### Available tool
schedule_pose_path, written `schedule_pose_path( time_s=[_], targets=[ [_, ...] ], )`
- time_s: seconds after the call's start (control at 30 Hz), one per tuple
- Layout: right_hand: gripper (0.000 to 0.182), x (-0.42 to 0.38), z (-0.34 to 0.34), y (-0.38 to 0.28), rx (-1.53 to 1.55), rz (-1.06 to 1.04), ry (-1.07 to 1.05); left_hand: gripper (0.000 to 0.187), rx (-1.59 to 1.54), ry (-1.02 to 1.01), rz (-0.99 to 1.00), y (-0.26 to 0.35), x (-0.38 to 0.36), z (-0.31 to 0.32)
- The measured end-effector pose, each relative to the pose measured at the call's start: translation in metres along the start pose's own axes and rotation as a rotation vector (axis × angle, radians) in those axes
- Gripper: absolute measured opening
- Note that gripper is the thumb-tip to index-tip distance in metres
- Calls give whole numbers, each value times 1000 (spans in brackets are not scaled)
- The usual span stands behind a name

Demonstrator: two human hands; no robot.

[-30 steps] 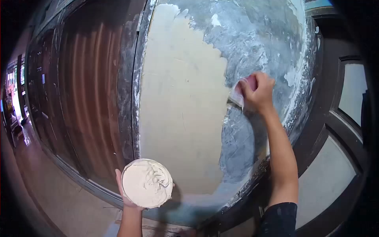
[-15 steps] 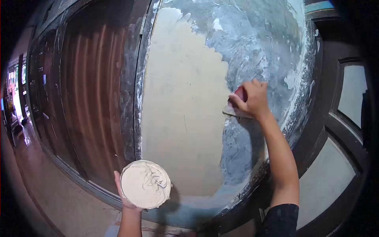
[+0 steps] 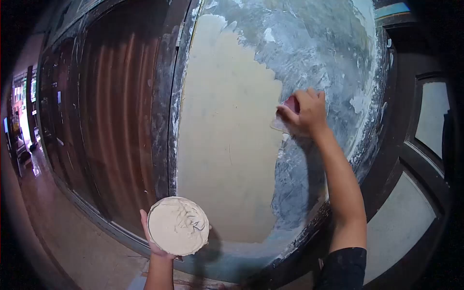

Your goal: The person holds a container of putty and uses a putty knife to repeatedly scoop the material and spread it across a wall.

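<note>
My left hand [image 3: 157, 249] is wrapped around the side and underside of a round tub of cream-coloured putty [image 3: 178, 226], its top facing me. The putty's surface is swirled on the right side. My right hand [image 3: 309, 112] grips a putty knife [image 3: 293, 103] by its reddish handle, the pale blade lying against the wall. The blade is at the edge where a smooth cream coat [image 3: 227, 135] meets the bare, mottled grey wall [image 3: 309, 58]. Part of the blade is hidden by my fingers.
Left of the wall stands a dark wooden frame [image 3: 166, 96] with brownish-red panels [image 3: 118, 116]. A dark door with pale panels [image 3: 401, 217] is close on the right, near my right elbow. Floor [image 3: 96, 241] shows at lower left.
My right hand has moved slightly up and left with the putty knife, along the edge of the cream coat. The left hand and tub have stayed nearly still.
</note>
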State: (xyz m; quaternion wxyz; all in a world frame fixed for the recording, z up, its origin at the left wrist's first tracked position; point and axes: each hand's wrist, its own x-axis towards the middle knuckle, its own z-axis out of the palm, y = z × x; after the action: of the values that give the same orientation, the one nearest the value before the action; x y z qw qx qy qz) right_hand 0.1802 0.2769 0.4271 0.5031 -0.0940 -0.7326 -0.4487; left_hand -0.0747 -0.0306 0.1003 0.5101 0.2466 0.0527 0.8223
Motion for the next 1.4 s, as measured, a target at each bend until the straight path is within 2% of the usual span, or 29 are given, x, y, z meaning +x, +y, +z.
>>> schedule_pose_path(
  time_s=[0.03,0.1,0.17,0.23,0.27,0.3,0.37,0.4,0.43,0.47,0.53,0.57,0.67,0.7,0.77,0.8,0.9,1.0,1.03,1.1,1.17,1.2,1.23,1.27,1.3,1.33,1.37,1.4],
  targets=[
    [50,13,3,8,2,-1,1,102,0,1,2,-2,0,0],
    [51,33,6,21,-115,329,143,101,8,19,38,-4,0,0],
    [52,28,1,22,-61,377,181,100,17,29,55,-2,-2,-2],
    [48,4,-12,7,41,230,-16,100,-3,-11,30,-1,-5,-2],
    [45,-16,-9,2,59,107,-41,100,-7,-62,18,-1,-8,3],
    [45,-31,-13,-8,115,-3,-108,101,1,-178,-26,2,-9,11],
    [48,-43,-13,-15,32,-126,-184,102,24,-30,-13,3,-9,-1],
    [50,-40,-6,-11,27,-90,-100,102,26,-29,-13,3,-8,1],
    [50,-30,-3,-5,26,-91,-102,103,-31,4,14,0,-6,3],
    [49,-14,-1,0,-32,32,2,103,-88,38,41,-2,-4,7],
    [49,6,-5,4,-56,247,123,104,-12,-48,-18,-4,-5,18],
    [49,2,-6,6,-56,252,116,105,9,-78,-52,-3,-5,19],
    [47,-26,-12,-4,52,63,14,106,-6,-35,-66,-6,-9,8],
    [47,-37,-14,-13,48,62,12,106,-9,-37,-69,-7,-9,6],
    [46,-45,-13,-22,-4,-121,-150,105,33,-97,-97,-9,-8,5],
    [46,-38,-6,-16,21,-45,-69,102,36,52,-33,-14,-7,6],
    [50,0,-4,9,-136,287,125,99,-71,7,-56,-23,-5,14],
    [50,16,-19,14,-99,509,145,100,-47,31,-88,-36,-2,13],
    [50,14,-26,4,-95,506,143,102,-65,34,-114,-36,-2,11],
    [39,-3,-40,-34,589,740,-6,103,-106,7,-133,-43,-2,14],
    [26,-41,-58,-91,844,725,-267,105,-117,-92,-203,-45,-1,14],
    [21,-70,-64,-117,1198,812,-409,103,-124,-134,-234,-46,0,18],
    [21,-96,-70,-138,1314,829,-615,102,-130,-175,-267,-47,-1,21],
    [23,-120,-74,-162,1339,820,-734,102,-131,-181,-279,-50,1,14],
    [24,-134,-80,-181,1532,998,-782,99,-145,-102,-279,-58,4,-2],
    [24,-163,-67,-196,1708,1112,-728,97,-157,-20,-280,-62,3,-12],
    [24,-178,-62,-203,1704,1125,-723,92,-104,-40,-299,-65,3,-8],
    [24,-189,-60,-208,1712,1163,-788,92,-265,-130,-317,-68,2,-8]
  ],
)
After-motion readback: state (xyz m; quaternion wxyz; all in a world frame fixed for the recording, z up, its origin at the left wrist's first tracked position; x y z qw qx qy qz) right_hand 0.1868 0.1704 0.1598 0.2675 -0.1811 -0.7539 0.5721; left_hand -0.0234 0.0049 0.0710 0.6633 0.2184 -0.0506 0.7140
